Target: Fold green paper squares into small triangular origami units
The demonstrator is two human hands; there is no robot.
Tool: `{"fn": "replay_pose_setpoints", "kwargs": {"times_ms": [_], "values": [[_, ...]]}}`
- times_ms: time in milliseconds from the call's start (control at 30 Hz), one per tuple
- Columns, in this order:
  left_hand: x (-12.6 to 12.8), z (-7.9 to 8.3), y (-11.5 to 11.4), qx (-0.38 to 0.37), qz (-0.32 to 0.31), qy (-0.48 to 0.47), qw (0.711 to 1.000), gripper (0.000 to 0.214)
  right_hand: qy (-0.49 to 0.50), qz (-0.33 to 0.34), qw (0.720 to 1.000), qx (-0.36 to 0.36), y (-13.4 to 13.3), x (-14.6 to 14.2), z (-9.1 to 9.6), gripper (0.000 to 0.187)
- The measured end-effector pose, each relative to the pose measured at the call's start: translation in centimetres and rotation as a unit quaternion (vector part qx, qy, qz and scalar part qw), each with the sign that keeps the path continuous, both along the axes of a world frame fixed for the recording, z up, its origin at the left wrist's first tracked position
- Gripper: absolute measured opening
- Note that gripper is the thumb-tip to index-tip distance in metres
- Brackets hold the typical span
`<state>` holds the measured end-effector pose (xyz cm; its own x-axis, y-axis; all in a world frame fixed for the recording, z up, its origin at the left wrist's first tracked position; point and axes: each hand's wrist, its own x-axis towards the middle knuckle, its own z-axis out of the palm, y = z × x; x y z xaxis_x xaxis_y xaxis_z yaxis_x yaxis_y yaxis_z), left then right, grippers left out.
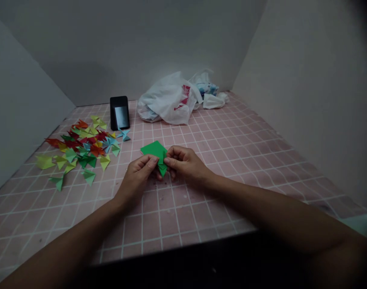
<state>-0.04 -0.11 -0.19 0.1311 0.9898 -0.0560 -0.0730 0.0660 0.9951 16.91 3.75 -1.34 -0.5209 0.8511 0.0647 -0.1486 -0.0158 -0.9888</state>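
Note:
A sheet of green origami paper (pixel 155 148), partly folded, is held just above the table between my two hands. My left hand (pixel 143 166) pinches its lower left side, thumb on top and fingers beneath. On the other side, my right hand (pixel 183 162) grips the lower right edge between thumb and fingers. A narrow folded tip points down toward me between the hands. Part of the paper is hidden under my fingers and thumbs.
To the left lies a spread of folded paper pieces (pixel 88 161) in several colours. A black phone-like device (pixel 119 113) leans upright behind them. White plastic bags (pixel 168 98) rest by the back wall. A pink checked cloth (pixel 231 140) covers the table; pale walls enclose three sides.

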Motion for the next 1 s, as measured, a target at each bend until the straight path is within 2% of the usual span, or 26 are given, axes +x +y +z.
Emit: {"fn": "replay_pose_setpoints", "kwargs": {"times_ms": [300, 700, 1000], "values": [[-0.35, -0.17, 0.04, -0.019, -0.028, -0.001, 0.999, 0.022, -0.016, -0.005, 1.000, 0.009, -0.26, 0.06, 0.31, 0.018], [-0.42, -0.29, 0.20, -0.022, -0.004, -0.006, 1.000, 0.018, -0.049, -0.016, 0.999, 0.011, -0.43, -0.01, 0.54, 0.015], [-0.17, -0.32, 0.27, -0.043, 0.004, -0.051, 0.998, 0.020, -0.049, -0.009, 0.998, 0.029, -0.66, -0.06, 0.19, 0.016]]}}
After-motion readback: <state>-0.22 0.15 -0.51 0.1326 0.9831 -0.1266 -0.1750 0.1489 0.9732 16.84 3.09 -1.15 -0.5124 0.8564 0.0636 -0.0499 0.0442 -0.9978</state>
